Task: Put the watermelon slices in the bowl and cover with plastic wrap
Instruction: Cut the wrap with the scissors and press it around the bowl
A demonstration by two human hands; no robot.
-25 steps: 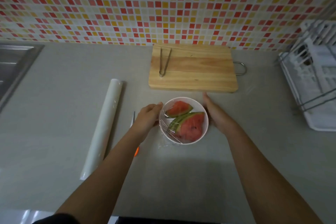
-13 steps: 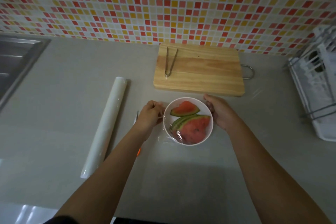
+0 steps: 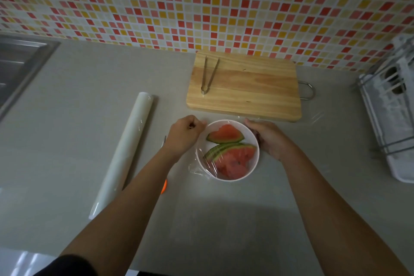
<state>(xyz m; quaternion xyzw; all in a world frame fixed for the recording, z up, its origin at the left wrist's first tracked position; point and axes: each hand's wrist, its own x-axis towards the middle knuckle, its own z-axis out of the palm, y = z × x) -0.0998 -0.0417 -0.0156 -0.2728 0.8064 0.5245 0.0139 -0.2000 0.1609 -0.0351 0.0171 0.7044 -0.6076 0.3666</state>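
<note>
The bowl (image 3: 252,163) of slices (image 3: 233,160) sits on the counter (image 3: 224,219) under wrap (image 3: 197,169), between both hands. The left hand (image 3: 183,139) is curled at its left rim, pinching the wrap; the right hand (image 3: 270,139) curls round its right wall.

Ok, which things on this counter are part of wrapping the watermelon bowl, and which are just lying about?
In use: bowl, slices, wrap, roll, left hand, right hand.
Lying about: board, tongs, rack, sink.
</note>
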